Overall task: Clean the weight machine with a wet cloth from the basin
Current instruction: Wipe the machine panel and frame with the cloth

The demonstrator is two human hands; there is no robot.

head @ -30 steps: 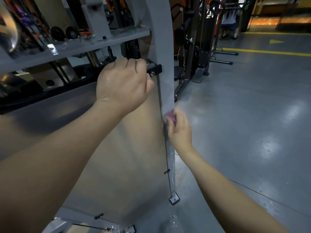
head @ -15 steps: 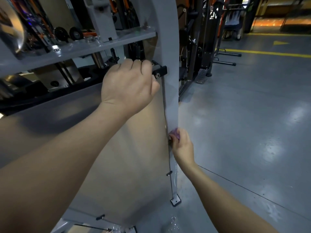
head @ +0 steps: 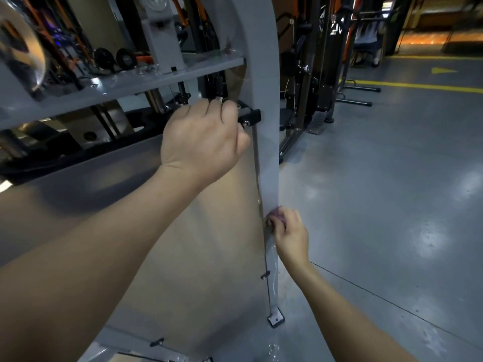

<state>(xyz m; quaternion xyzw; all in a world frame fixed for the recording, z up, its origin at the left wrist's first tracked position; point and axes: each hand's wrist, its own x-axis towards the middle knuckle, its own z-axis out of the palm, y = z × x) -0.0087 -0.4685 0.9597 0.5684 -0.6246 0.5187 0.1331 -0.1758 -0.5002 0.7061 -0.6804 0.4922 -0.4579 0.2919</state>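
On upright point(head: 269, 165), right hand point(head: 288, 232) pinching cloth point(head: 277, 212), left hand point(head: 203, 142) gripping panel point(head: 209, 244)

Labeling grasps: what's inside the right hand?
A purple cloth peeks out above the right hand, against the machine's grey upright. The fingers cover most of it.

The left grip point(head: 203, 142) curls its fingers over the top edge of the tinted panel point(head: 193, 257), just beside a black bracket point(head: 251, 116). Lower down, the right grip point(head: 288, 232) holds a pink cloth point(head: 277, 215) in curled fingers against the grey post point(head: 266, 113) of the weight machine. Only a corner of the cloth shows. Below it the post looks wet, perhaps dripping onto the floor point(head: 392, 205).
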